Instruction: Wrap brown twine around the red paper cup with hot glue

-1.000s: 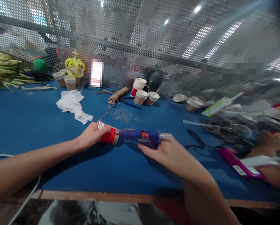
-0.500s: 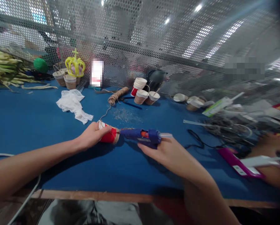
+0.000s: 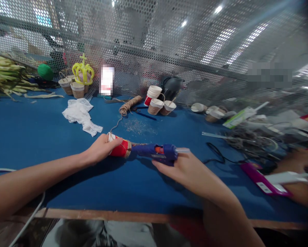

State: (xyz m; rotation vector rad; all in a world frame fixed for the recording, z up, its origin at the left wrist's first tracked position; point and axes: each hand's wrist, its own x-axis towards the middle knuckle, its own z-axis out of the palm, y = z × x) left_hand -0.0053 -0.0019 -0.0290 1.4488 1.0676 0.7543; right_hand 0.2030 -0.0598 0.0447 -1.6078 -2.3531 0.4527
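My left hand (image 3: 101, 149) is closed around a red and white paper cup (image 3: 121, 149) lying on its side, its base end toward the right. Twine is wound at that end, and a strand (image 3: 115, 126) runs back to a roll of jute twine (image 3: 130, 105). In my right hand (image 3: 178, 166) is a blue hot glue gun (image 3: 156, 151), with a clear glue stick (image 3: 182, 150) out of its rear. The gun's nozzle points left at the twine-wrapped end of the cup; whether it touches is unclear.
A crumpled white cloth (image 3: 79, 115) lies left of the twine. Behind are twine-wrapped cups (image 3: 155, 106), blue-handled scissors (image 3: 146, 115) and a yellow crown (image 3: 83, 72) before a perforated metal screen. At right sit a purple power strip (image 3: 263, 180) and another person's arm (image 3: 301, 188).
The glue gun's nozzle has shifted very slightly at the twine-wrapped end of the cup. My left hand and the cup stay almost still.
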